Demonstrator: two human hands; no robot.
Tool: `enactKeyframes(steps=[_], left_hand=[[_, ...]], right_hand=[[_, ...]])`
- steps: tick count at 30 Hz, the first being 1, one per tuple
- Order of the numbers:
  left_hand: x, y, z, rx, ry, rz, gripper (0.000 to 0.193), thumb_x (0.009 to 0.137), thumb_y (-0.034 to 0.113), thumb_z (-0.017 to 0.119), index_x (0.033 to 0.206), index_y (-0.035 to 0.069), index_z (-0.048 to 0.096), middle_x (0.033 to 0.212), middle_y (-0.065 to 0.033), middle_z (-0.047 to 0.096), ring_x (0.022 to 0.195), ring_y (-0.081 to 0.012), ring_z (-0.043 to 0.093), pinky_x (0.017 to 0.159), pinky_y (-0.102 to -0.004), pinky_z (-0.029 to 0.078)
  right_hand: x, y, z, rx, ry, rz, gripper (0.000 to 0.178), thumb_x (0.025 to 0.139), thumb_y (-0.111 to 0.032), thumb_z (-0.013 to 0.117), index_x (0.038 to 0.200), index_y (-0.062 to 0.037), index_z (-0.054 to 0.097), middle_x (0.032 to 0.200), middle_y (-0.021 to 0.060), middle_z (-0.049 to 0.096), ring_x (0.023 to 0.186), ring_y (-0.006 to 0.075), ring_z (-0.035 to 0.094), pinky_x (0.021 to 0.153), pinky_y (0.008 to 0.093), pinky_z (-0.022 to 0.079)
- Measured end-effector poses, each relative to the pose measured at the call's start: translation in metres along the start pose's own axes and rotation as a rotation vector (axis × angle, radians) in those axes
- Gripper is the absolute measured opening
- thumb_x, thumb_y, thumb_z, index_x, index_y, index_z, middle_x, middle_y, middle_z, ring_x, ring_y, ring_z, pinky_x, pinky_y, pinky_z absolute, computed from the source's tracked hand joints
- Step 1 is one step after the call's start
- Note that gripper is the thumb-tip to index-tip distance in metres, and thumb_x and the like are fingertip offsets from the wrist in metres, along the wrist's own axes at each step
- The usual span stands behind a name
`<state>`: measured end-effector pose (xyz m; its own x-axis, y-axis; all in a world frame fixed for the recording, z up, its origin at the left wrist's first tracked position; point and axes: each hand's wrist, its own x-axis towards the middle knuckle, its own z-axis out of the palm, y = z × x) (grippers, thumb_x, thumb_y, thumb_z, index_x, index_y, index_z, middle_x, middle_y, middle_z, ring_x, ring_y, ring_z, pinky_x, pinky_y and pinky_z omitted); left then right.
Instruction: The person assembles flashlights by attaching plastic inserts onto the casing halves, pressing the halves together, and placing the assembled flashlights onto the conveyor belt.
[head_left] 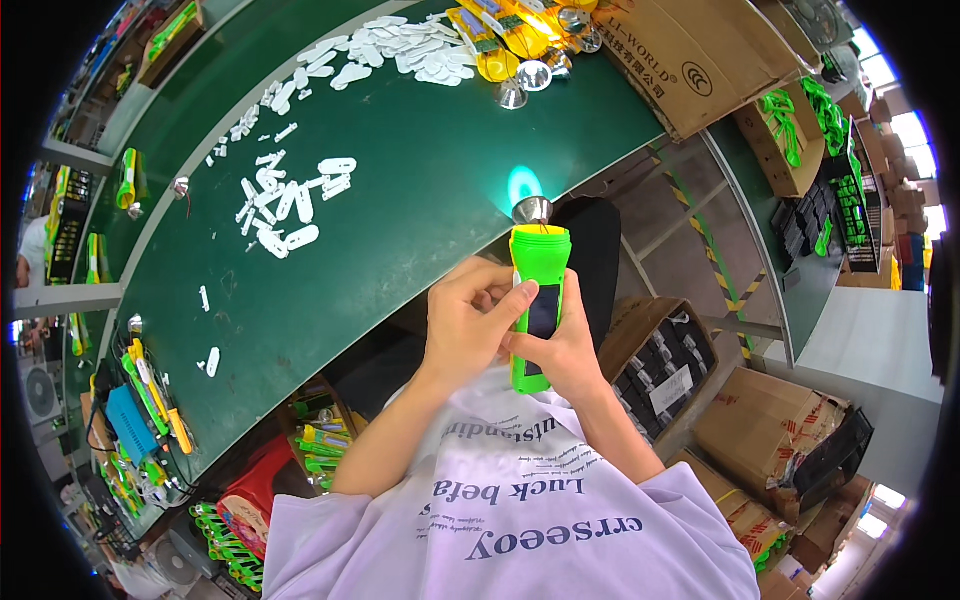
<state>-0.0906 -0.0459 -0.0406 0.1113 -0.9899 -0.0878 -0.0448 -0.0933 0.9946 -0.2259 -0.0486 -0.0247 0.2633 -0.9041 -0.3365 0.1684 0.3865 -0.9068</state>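
Note:
Between my hands, in front of my chest, is a green and yellow flashlight (540,260) with a dark panel on its side. Its silver reflector (533,209) sits loose above the open head, joined by thin wires. A lit spot glows on the table edge just beyond it. My left hand (468,312) closes on the flashlight's left side, thumb pressed on the body; its other fingers are partly hidden. My right hand (562,340) wraps round the right side and lower part, its thumb lying across the front.
White plastic parts (285,205) are scattered over the green table (380,240), with a larger pile (420,50) at the back. Yellow flashlight pieces with reflectors (535,75) lie beside a big cardboard box (690,60). A carton of black parts (665,370) stands to my right.

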Motion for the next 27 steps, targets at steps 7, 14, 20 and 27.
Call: enactKeyframes(steps=[7, 14, 20, 27], left_hand=[[-0.003, -0.008, 0.004, 0.068, 0.034, 0.121, 0.018, 0.085, 0.015, 0.072, 0.092, -0.001, 0.071, 0.077, -0.0035, 0.06, 0.067, -0.0068, 0.051, 0.06, -0.0218, 0.041], [-0.003, -0.009, 0.006, -0.193, -0.051, 0.036, 0.037, 0.08, 0.019, 0.076, 0.109, 0.0, 0.065, 0.09, -0.0082, 0.069, 0.075, -0.0135, 0.061, 0.07, -0.0283, 0.048], [-0.008, -0.014, 0.002, -0.113, -0.082, 0.023, 0.043, 0.086, 0.027, 0.075, 0.113, -0.004, 0.061, 0.094, -0.0024, 0.066, 0.082, -0.0048, 0.057, 0.073, -0.0216, 0.047], [-0.009, -0.017, -0.006, -0.19, -0.193, -0.092, 0.046, 0.095, 0.027, 0.062, 0.129, -0.002, 0.053, 0.114, -0.0075, 0.063, 0.099, -0.0112, 0.058, 0.088, -0.0277, 0.046]], right_hand=[[-0.006, 0.027, -0.001, -0.329, 0.156, -0.122, 0.038, 0.073, -0.011, 0.076, 0.101, -0.0011, 0.052, 0.083, 0.0035, 0.062, 0.068, 0.0089, 0.058, 0.063, 0.0267, 0.05], [-0.01, 0.028, 0.0, -0.565, 0.07, -0.297, 0.042, 0.07, -0.014, 0.08, 0.1, -0.0008, 0.052, 0.077, 0.0097, 0.065, 0.07, 0.014, 0.065, 0.065, 0.0284, 0.051], [-0.013, 0.044, 0.009, -0.558, 0.177, -0.362, 0.043, 0.07, -0.013, 0.078, 0.103, -0.0006, 0.052, 0.083, 0.0129, 0.066, 0.074, 0.0205, 0.068, 0.067, 0.0309, 0.051], [-0.012, 0.048, 0.004, -0.274, 0.032, -0.14, 0.046, 0.073, -0.008, 0.074, 0.112, -0.0026, 0.049, 0.085, 0.0083, 0.064, 0.068, 0.0154, 0.063, 0.062, 0.0291, 0.051]])
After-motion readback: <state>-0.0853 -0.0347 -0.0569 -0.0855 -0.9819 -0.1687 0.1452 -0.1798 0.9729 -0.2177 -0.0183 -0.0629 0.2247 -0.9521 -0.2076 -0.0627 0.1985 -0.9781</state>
